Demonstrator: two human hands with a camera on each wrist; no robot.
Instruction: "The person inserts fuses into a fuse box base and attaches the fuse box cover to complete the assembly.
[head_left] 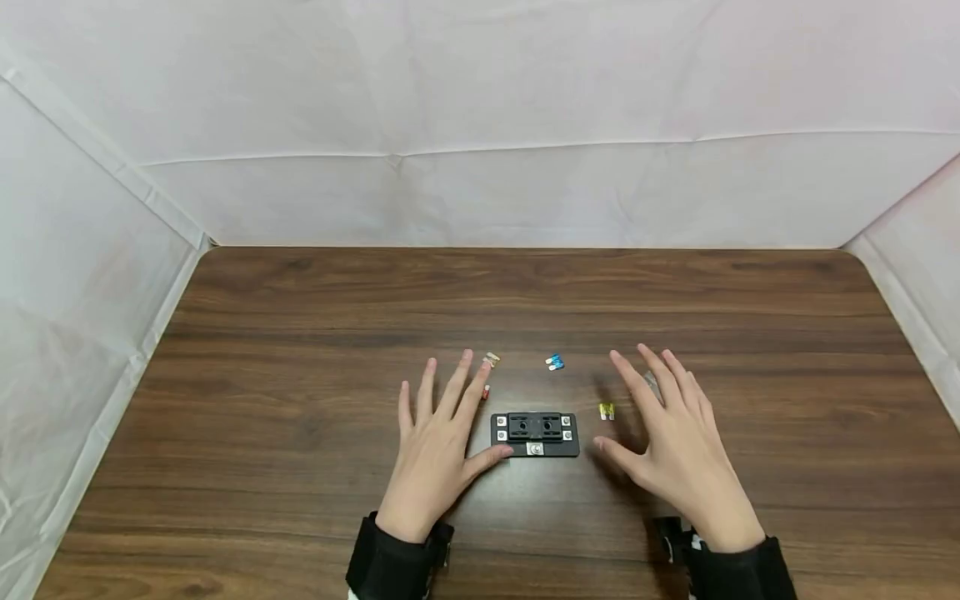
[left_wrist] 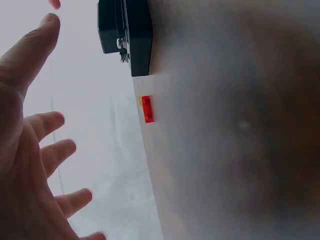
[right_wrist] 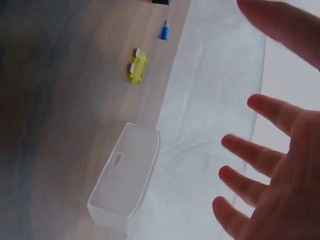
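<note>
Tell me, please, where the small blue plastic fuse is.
In the head view, the blue fuse lies right of centre on the brown wood-grain table, beyond the black rectangular holder.

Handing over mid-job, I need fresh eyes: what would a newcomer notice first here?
Likely the black block on the dark wooden table, between the spread left grip and right grip. Next, the blue piece beyond the block and the yellow piece to the block's right. A clear cover lies partly hidden behind the right grip's fingers in the head view.

Brn. tbl. (head_left: 300, 467) w/ blk. block (head_left: 536, 447), blue fuse (head_left: 555, 362), yel. fuse (head_left: 607, 412), red fuse (left_wrist: 147, 109), tan fuse (head_left: 491, 359), clear cover (right_wrist: 127, 170)
</note>
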